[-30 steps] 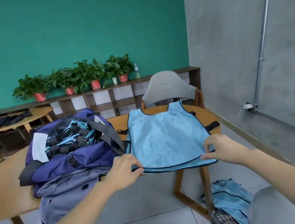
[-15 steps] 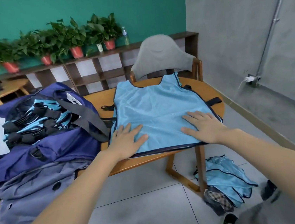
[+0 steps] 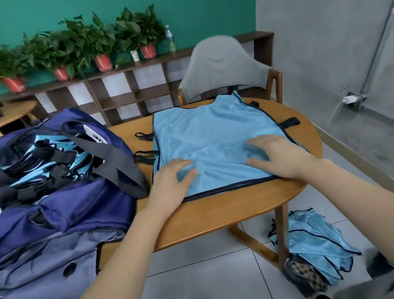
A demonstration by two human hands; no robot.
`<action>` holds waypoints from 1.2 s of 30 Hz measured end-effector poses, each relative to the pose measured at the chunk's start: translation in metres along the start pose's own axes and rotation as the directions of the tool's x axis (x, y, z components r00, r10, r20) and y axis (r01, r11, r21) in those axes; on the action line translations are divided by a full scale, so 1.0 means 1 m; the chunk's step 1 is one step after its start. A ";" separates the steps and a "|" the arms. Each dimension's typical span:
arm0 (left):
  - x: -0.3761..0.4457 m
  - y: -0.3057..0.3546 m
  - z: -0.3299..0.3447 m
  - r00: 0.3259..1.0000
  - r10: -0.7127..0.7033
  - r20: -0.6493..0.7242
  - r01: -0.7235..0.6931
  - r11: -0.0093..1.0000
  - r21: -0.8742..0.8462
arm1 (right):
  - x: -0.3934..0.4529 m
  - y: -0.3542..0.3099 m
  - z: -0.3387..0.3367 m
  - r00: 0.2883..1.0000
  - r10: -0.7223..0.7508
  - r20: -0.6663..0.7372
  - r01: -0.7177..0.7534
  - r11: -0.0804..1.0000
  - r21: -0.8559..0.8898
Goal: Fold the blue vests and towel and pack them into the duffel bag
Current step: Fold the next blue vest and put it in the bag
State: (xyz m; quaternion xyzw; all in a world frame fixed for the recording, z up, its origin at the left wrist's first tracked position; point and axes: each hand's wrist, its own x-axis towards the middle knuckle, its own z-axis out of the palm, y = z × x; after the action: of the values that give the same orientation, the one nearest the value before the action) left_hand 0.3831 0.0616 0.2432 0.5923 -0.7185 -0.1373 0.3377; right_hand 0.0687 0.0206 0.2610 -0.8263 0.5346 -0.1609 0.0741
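Two hands, left hand (image 3: pixel 173 176) and right hand (image 3: pixel 276 156), are pressed flat, fingers spread, on the blue vest (image 3: pixel 211 142); slippery fabric may be bunched or dragged off the table (image 3: pixel 222 210).

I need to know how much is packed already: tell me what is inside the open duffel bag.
Inside the duffel bag, folded blue vests with black straps lie stacked at the opening. How many there are, and anything beneath them, is covered by the top layer and the bag's sides.

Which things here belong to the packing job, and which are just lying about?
For the job:
- blue vest, flat under left hand and right hand
- duffel bag, open, folded vests inside
- vest pile on the floor

Lying about:
- chair
- potted plants
- bottle
- wall charger
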 end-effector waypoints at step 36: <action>-0.006 0.040 0.021 0.951 0.224 0.212 -0.234 0.972 0.025 | -0.020 -0.061 0.012 0.962 -0.270 0.024 0.268 0.960 0.084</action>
State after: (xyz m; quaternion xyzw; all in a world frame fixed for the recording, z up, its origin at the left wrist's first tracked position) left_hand 0.3397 0.0734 0.2492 0.4957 -0.8168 -0.1403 0.2598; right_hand 0.1177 0.0639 0.2637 -0.8904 0.4090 -0.1760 0.0941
